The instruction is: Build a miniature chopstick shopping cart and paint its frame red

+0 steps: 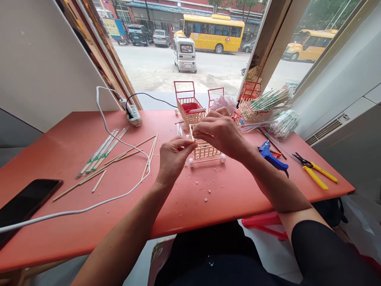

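Note:
A miniature shopping cart (pixel 208 152) built of thin wooden sticks stands on white wheels in the middle of the table. My left hand (pixel 175 158) pinches at its left corner, thumb and forefinger pressed together. Over the cart's top reaches my right hand (pixel 219 129), its fingers closed near the same corner. What lies between the right fingertips is too small to make out. Behind my hands are a cart with a red handle frame (pixel 185 110) and another red-handled cart (pixel 216 92), partly covered by crumpled pale wrapping (pixel 224 103).
Loose chopsticks (pixel 131 153), wrapped chopsticks (pixel 102 153) and a phone (pixel 28 198) lie left, with a white cable (pixel 119 197) crossing. At right are a blue glue gun (pixel 272 157), yellow-handled pliers (pixel 318 174) and chopstick bundles (pixel 284 121). A power strip (pixel 133 117) stands near the window.

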Action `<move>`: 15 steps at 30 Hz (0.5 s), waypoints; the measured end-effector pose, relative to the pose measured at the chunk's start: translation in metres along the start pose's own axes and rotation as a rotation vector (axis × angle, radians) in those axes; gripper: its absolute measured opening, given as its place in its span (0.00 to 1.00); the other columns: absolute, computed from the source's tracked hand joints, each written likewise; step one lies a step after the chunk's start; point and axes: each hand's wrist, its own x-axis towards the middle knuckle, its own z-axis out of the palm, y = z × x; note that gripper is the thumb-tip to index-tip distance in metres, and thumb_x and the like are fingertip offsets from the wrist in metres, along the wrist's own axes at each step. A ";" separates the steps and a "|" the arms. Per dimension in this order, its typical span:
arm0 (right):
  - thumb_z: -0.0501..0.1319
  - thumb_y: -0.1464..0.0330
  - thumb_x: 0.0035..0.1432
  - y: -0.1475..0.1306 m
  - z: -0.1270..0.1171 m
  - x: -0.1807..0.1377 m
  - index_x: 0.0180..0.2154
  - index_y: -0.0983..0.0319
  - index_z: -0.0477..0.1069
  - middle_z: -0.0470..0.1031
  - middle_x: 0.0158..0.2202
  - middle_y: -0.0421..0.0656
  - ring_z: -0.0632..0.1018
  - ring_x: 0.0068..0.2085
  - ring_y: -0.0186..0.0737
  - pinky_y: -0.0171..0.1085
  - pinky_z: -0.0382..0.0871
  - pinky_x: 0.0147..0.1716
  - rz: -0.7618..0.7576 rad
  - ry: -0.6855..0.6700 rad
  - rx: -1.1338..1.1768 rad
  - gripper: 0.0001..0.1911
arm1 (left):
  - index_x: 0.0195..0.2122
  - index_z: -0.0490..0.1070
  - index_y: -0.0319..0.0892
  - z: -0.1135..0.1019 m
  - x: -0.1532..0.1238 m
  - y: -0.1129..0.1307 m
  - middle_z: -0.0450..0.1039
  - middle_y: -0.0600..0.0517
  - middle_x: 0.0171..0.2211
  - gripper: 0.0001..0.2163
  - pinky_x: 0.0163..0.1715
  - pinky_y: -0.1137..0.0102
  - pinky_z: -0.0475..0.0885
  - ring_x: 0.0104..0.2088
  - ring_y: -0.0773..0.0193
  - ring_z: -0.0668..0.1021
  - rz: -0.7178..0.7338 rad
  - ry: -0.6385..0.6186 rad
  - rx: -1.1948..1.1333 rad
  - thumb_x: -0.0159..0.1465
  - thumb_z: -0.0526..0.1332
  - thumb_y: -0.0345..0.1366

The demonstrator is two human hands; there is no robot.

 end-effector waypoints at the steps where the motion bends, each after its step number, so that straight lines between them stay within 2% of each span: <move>1: 0.57 0.64 0.77 0.000 0.000 0.000 0.37 0.58 0.80 0.83 0.37 0.41 0.75 0.45 0.44 0.47 0.57 0.55 -0.001 -0.001 -0.001 0.16 | 0.28 0.86 0.47 0.000 0.000 0.000 0.83 0.50 0.31 0.12 0.34 0.66 0.73 0.32 0.60 0.79 0.000 -0.001 0.000 0.56 0.76 0.49; 9: 0.57 0.64 0.78 0.002 0.002 0.000 0.37 0.58 0.80 0.82 0.36 0.41 0.75 0.44 0.44 0.47 0.58 0.54 -0.010 0.007 -0.010 0.17 | 0.28 0.86 0.47 0.000 0.000 -0.003 0.82 0.51 0.31 0.11 0.35 0.65 0.72 0.32 0.61 0.79 0.001 0.008 0.001 0.57 0.76 0.49; 15: 0.57 0.63 0.78 0.003 0.004 0.000 0.36 0.58 0.80 0.82 0.36 0.41 0.74 0.44 0.44 0.46 0.58 0.54 -0.012 0.016 -0.026 0.18 | 0.29 0.86 0.47 0.000 0.001 -0.004 0.81 0.51 0.30 0.09 0.34 0.65 0.70 0.31 0.62 0.77 -0.005 0.004 -0.021 0.56 0.75 0.46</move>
